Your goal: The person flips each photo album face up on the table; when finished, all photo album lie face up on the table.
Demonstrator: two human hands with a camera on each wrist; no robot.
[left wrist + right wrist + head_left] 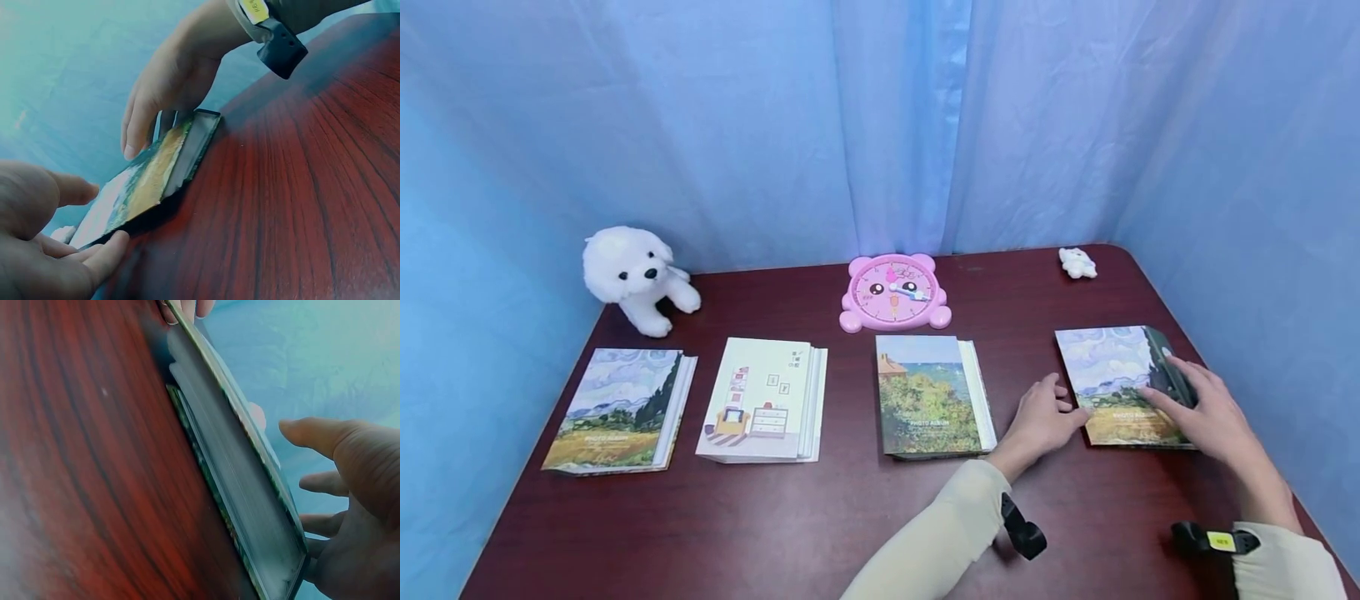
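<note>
A photo album (1108, 379) with a painted landscape cover lies at the right of the table, its dark green spine facing right. My left hand (1042, 419) is at its left edge. In the left wrist view, those fingers (111, 253) meet the edge and the thumb stays raised apart. My right hand (1213, 412) is at the spine side. The right wrist view shows its fingers (325, 525) by the spine and its thumb spread above the cover. That view also shows the page block (231, 462) between the covers. Contact of the right fingertips is partly hidden.
Left of my hands lie a seaside-cover album (925, 396), a white album (760, 400) and another landscape album (617, 408). Behind them are a white plush dog (632, 275), a pink toy clock (895, 292) and a small white figure (1077, 263). Blue curtains (760, 125) surround the table (737, 533).
</note>
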